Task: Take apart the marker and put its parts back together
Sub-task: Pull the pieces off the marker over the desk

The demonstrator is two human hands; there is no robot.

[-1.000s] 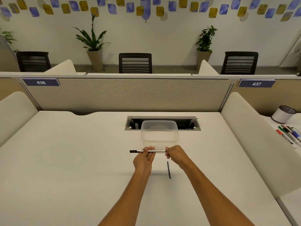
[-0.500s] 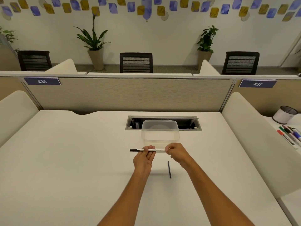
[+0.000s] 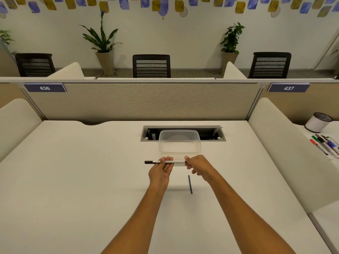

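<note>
- Pale tabletop (image 3: 73,180), clear tub (image 3: 179,143) behind marker (image 3: 172,161).
- Left hand (image 3: 161,171) pinched on barrel, right hand (image 3: 199,165) clamped on end.
- Thin dark part (image 3: 190,184) lying near right hand.
- Prob. light, stiff, slick: grip mid-barrel w/ fingertips.

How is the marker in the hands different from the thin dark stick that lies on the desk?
The marker is held above the desk by the left hand and right hand; the dark stick lies loose on the desk. The marker is mostly white with a black end at the left; the stick is dark all over. The marker runs left to right; the stick points away from the person. Both are long and slim.
</note>
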